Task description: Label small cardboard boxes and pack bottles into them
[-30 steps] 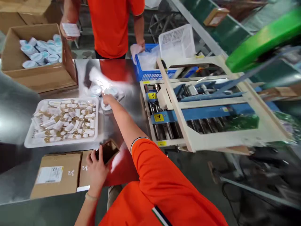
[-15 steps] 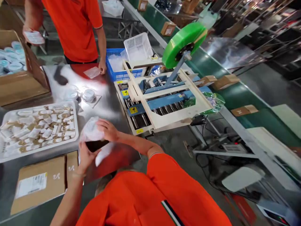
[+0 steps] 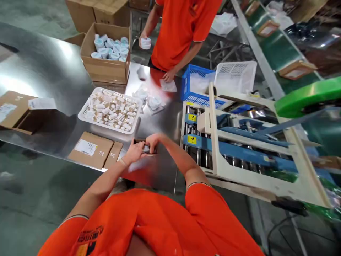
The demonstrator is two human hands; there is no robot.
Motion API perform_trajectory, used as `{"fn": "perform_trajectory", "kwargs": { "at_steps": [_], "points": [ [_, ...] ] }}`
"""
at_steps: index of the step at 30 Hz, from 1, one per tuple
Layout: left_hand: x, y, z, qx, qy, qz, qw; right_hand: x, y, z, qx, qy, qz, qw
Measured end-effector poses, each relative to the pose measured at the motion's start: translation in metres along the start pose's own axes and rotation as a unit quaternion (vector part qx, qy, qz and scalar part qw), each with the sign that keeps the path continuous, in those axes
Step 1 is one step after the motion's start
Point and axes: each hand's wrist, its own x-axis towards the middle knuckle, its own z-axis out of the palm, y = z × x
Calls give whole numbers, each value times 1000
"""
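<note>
Steel table [image 3: 45, 67]: left hand [image 3: 134, 151] and right hand [image 3: 154, 140] fingers [image 3: 149, 139] clenched on one dark flat object [image 3: 145, 149]. One carton [image 3: 92, 149] lies just left; one white tray [image 3: 109, 110] sits ahead.

Stainless-steel table [image 3: 45, 71], bright sheen. Far end: open brown cardboard box [image 3: 105, 69] of white tubs. Middle: white plastic tray [image 3: 106, 126] of small tubes; right of it, round white tubs [image 3: 154, 103] in clear film. Near: flat brown cardboard carton [image 3: 93, 149]. Far left: second brown cardboard carton [image 3: 12, 110].

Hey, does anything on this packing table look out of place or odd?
Mostly tidy, but at the left end of the steel table, a white label sits skewed on a flat cardboard carton, seemingly overhanging its edge, unlike the squarely placed label on the nearer carton.
</note>
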Motion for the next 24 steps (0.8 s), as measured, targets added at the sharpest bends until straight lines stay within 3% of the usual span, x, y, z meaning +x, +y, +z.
{"fn": "perform_trajectory", "kwargs": {
  "at_steps": [1,3,5,8,11,13,16,20,22,24],
  "points": [
    [0,3,-2,11,-7,7,1000,6,-3,-20,-29,24,29,999],
    [1,7,-5,24,-17,27,999,26,-15,-56,-57,171,89,980],
    [1,8,-8,26,-21,43,999,57,-31,-83,-69,307,122,941],
    [4,8,-10,34,-34,46,998,105,-50,-104,-66,338,145,927],
    [6,8,-12,47,-64,39,996,124,-53,-108,-65,329,151,930],
    [7,10,-14,53,-75,32,995,108,-49,-106,-82,352,150,920],
    [8,12,-17,51,-73,25,996,46,-38,-94,-117,365,158,910],
    [9,12,-17,44,-69,28,996,-52,-41,-48,-142,251,179,941],
    [9,11,-17,51,-69,31,996,-75,-50,-14,-144,188,192,952],
    [10,10,-17,66,-73,33,995,-73,-58,18,-139,150,203,958]
  ]
}}
